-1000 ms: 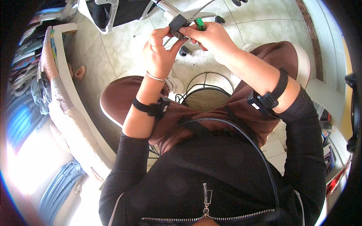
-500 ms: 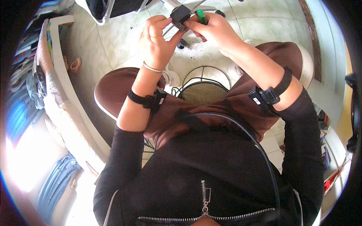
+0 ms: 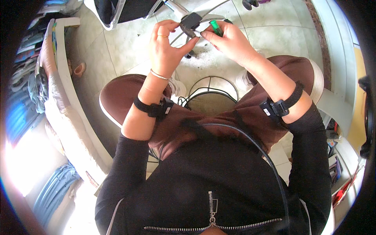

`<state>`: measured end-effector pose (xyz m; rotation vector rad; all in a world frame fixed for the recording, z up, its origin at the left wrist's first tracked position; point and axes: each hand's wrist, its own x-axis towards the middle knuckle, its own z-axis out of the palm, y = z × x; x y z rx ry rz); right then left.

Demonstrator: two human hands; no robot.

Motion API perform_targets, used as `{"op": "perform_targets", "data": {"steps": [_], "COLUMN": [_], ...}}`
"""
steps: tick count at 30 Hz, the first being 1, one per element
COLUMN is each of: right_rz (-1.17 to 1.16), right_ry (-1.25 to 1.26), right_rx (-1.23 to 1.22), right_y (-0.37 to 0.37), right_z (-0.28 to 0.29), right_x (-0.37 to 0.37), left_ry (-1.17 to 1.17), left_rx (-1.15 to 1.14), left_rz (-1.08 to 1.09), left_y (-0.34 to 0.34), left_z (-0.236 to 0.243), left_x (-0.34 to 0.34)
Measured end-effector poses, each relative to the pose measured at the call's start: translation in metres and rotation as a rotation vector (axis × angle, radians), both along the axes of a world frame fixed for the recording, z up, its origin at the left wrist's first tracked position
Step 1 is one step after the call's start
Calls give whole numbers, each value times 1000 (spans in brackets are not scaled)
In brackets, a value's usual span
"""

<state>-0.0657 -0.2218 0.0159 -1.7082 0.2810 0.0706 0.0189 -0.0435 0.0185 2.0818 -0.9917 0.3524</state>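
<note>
At the top, my left hand (image 3: 164,45) holds a black chair caster (image 3: 190,24) between its thumb and curled fingers. The caster seems to sit at the end of a chair leg, though I cannot tell whether it is attached. My right hand (image 3: 233,41) is closed around a slim tool with a green handle (image 3: 214,26). Its thumb and fingertips come close to the caster's right side. A small whitish bit shows between the right thumb and the caster; I cannot make out what it is.
An office chair (image 3: 129,9) with pale frame and legs stands at the top. Grey dust (image 3: 203,55) lies on the tiled floor (image 3: 274,41) below my hands. A round wire-framed stand (image 3: 211,94) is between my knees. Left is a bed-like edge (image 3: 84,113) with piled cloth.
The caster and both hands sit slightly lower in the picture. My right hand has moved a little away from the caster, and the whitish bit now shows between them.
</note>
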Motion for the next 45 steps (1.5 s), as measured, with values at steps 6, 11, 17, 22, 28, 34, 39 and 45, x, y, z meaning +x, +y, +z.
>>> {"op": "perform_targets", "data": {"steps": [6, 11, 17, 22, 28, 34, 39, 45], "right_rz": [90, 137, 144, 110, 235, 165, 99, 111], "right_ry": [21, 73, 131, 5, 185, 176, 145, 159], "right_rx": [-25, 11, 102, -236, -261, -199, -146, -81], "right_y": [-2, -4, -11, -18, -22, -11, -6, 1], "right_z": [-1, -4, -7, -4, -1, -7, -9, -15], "right_x": [0, -3, -5, -3, -5, -1, 6, 10], "left_ry": [98, 95, 102, 89, 83, 74, 106, 162], "left_rx": [0, 33, 17, 13, -2, -28, -29, -104], "left_rz": [3, -34, -41, -47, -46, -48, -43, -65], "left_y": [2, 6, 8, 8, 8, 7, 7, 6], "left_z": [0, -3, -4, -2, -2, -2, -2, -6], "left_x": [-4, -2, -1, 0, 0, -1, -3, -2]}}
